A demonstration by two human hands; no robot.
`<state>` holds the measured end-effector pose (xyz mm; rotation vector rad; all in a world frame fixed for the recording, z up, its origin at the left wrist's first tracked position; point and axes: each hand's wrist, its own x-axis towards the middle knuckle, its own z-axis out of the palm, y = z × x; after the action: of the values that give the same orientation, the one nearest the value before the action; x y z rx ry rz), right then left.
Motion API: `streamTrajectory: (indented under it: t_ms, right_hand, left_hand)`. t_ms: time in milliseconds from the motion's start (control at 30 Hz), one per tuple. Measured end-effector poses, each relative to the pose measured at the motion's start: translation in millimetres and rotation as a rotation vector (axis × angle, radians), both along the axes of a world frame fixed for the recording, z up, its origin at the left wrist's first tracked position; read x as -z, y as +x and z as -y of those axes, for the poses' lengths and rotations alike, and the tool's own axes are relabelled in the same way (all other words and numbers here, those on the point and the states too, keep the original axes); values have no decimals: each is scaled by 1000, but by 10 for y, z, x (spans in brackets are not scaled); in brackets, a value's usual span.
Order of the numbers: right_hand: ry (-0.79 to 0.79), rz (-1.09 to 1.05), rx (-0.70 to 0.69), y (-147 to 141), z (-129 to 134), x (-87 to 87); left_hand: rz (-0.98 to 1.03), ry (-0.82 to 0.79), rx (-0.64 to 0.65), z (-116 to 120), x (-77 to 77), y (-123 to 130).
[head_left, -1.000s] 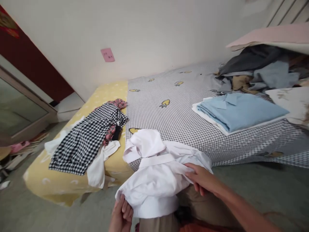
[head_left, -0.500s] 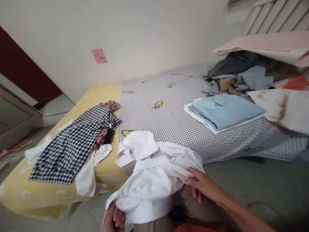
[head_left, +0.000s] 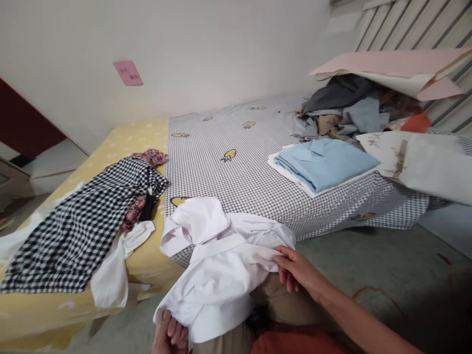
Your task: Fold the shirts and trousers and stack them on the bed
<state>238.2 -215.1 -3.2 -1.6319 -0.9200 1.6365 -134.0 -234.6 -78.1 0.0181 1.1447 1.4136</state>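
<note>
A crumpled white garment [head_left: 221, 280] lies partly over the bed's front edge and partly across the person's lap. My left hand [head_left: 171, 334] is closed on its lower left corner. On the garment's right side, my right hand [head_left: 293, 269] pinches a fold between thumb and fingers, the other fingers curled below. A folded light blue shirt [head_left: 326, 164] rests on white folded cloth [head_left: 311, 193] to the right on the bed. To the left, a black-and-white checked garment [head_left: 81, 221] is spread over white clothing [head_left: 110, 275].
The bed has a yellow sheet [head_left: 147, 273] on the left and a checked sheet with pineapples [head_left: 206, 169]. Dark and grey clothes [head_left: 339, 93] are heaped at the back right under a pink sheet [head_left: 387, 64]. A pink note [head_left: 128, 73] is on the wall.
The view has turned to the right, so the bed and clothes appear further left. Both hands keep their hold on the white garment.
</note>
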Motion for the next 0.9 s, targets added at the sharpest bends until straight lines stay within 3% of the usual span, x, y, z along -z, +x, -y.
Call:
streamTrajectory:
  t_ms: [200, 433, 733, 900]
  right_hand:
    - [1, -9, 6, 10, -1, 4]
    - [5, 103, -16, -29, 9, 89]
    - [129, 226, -3, -105, 64, 129]
    - [150, 249, -3, -116, 59, 75]
  left_hand:
    - [24, -60, -4, 11, 46, 59]
    - [5, -170, 50, 47, 214, 101]
    - [-8, -255, 57, 44, -66, 232]
    - [2, -267, 54, 53, -85, 250]
